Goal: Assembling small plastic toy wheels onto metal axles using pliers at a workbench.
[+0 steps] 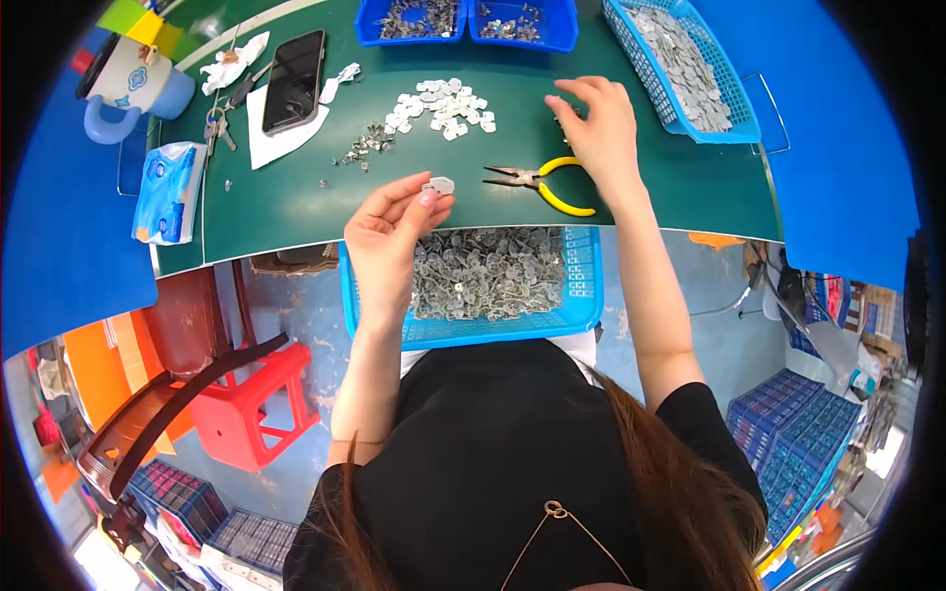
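My left hand (392,219) pinches a small flat whitish plate (441,185) between thumb and fingertips, just over the table's near edge. My right hand (599,123) hovers to the right, its thumb and fingers apart, with nothing visible between them. Part of the table under its palm is hidden. Close below that hand lie yellow-handled pliers (567,197), jaws pointing left. Beyond my left hand are a loose pile of similar white plates (443,103) and a scatter of small metal pieces (370,143).
On my lap rests a blue basket (586,313) full of small clear-and-metal parts. Two blue bins (409,41) of metal bits stand at the back; a basket (729,84) of grey plates is far right. A phone (294,84), mug (133,84) and tissue pack (169,192) sit left.
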`<action>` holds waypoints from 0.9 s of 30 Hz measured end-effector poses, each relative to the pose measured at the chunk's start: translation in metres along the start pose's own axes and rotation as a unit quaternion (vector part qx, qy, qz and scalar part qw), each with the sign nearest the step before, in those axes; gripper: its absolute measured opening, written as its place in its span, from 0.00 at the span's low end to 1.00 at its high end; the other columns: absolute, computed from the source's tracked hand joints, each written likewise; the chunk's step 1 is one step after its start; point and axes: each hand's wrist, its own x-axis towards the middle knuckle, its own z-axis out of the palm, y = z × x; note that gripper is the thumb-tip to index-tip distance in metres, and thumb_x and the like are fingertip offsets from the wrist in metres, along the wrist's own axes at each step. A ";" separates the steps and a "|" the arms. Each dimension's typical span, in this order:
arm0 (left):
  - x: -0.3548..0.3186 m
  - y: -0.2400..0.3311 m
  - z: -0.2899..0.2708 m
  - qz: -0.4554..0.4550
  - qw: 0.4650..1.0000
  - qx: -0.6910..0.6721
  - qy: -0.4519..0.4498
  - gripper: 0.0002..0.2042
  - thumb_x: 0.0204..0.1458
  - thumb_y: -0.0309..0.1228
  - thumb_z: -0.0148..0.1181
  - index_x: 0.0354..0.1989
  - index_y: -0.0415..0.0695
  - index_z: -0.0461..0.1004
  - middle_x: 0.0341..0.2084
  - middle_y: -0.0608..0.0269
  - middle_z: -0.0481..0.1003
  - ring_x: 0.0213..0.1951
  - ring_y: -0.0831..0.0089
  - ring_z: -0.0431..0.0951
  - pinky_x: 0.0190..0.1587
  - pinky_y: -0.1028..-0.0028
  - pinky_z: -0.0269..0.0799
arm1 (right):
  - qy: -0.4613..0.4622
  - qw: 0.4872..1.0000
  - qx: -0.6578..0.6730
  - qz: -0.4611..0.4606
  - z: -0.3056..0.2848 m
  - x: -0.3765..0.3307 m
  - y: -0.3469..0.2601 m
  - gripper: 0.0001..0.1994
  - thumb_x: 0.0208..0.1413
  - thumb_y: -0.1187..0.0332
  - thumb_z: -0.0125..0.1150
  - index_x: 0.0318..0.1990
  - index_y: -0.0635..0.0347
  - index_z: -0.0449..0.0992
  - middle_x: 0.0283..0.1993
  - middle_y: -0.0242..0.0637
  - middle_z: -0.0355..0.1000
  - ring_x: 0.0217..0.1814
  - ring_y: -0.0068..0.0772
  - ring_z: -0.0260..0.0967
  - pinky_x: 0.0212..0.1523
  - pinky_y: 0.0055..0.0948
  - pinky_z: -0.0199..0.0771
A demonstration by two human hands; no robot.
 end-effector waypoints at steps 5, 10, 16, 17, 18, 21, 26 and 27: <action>-0.004 0.000 0.006 0.002 1.000 0.017 -0.017 0.11 0.54 0.21 0.58 0.45 0.30 0.72 0.36 0.51 0.78 0.38 0.67 0.80 0.44 0.72 0.77 | -0.077 0.996 -0.039 -0.020 0.018 0.012 0.024 0.08 0.48 0.66 0.63 0.34 0.58 0.80 0.37 0.37 0.74 0.43 0.39 0.67 0.44 0.34 0.68; -0.003 -0.001 -0.003 -0.010 1.000 0.013 -0.010 0.11 0.54 0.22 0.58 0.45 0.31 0.72 0.36 0.51 0.78 0.38 0.67 0.80 0.44 0.72 0.77 | -0.050 0.999 0.021 0.009 0.013 0.016 0.034 0.08 0.48 0.66 0.64 0.34 0.58 0.80 0.35 0.37 0.73 0.39 0.36 0.67 0.41 0.32 0.68; -0.002 -0.003 0.002 -0.016 1.000 0.008 -0.014 0.12 0.54 0.22 0.58 0.45 0.31 0.72 0.36 0.51 0.78 0.38 0.68 0.80 0.44 0.72 0.77 | -0.136 0.989 0.050 0.012 0.008 0.016 0.033 0.09 0.47 0.66 0.65 0.34 0.61 0.79 0.33 0.37 0.73 0.33 0.34 0.70 0.35 0.32 0.70; -0.002 -0.003 0.004 -0.018 1.000 0.009 -0.020 0.12 0.54 0.22 0.58 0.45 0.31 0.72 0.36 0.51 0.78 0.38 0.68 0.80 0.44 0.73 0.77 | -0.148 0.986 0.064 0.034 0.010 0.016 0.030 0.08 0.48 0.68 0.65 0.34 0.61 0.79 0.33 0.38 0.73 0.35 0.35 0.71 0.37 0.32 0.70; -0.003 -0.002 0.006 -0.020 0.999 0.011 -0.026 0.11 0.54 0.22 0.58 0.45 0.31 0.72 0.37 0.51 0.78 0.38 0.68 0.80 0.44 0.73 0.77 | -0.148 0.986 0.063 0.034 0.010 0.017 0.029 0.08 0.48 0.68 0.65 0.34 0.61 0.79 0.33 0.38 0.73 0.35 0.35 0.71 0.37 0.32 0.70; -0.004 -0.002 0.007 -0.009 0.999 0.023 -0.038 0.12 0.55 0.23 0.57 0.46 0.32 0.72 0.35 0.50 0.78 0.38 0.67 0.81 0.44 0.72 0.78 | -0.162 0.986 0.035 0.032 0.011 0.018 0.027 0.07 0.49 0.71 0.63 0.35 0.62 0.79 0.33 0.38 0.73 0.34 0.34 0.71 0.38 0.30 0.71; -0.004 -0.004 -0.001 -0.006 0.999 0.026 -0.021 0.12 0.55 0.23 0.57 0.46 0.32 0.72 0.35 0.51 0.78 0.38 0.67 0.81 0.44 0.71 0.78 | -0.053 0.987 0.134 0.067 0.006 0.021 0.031 0.06 0.52 0.72 0.60 0.37 0.59 0.79 0.34 0.37 0.75 0.34 0.29 0.72 0.38 0.25 0.70; -0.004 -0.004 -0.002 -0.008 1.000 0.023 -0.016 0.12 0.55 0.23 0.57 0.46 0.32 0.72 0.36 0.51 0.78 0.38 0.67 0.81 0.45 0.71 0.78 | -0.058 0.987 0.129 0.080 0.001 0.022 0.031 0.06 0.53 0.72 0.60 0.38 0.59 0.80 0.35 0.37 0.76 0.34 0.27 0.72 0.39 0.24 0.70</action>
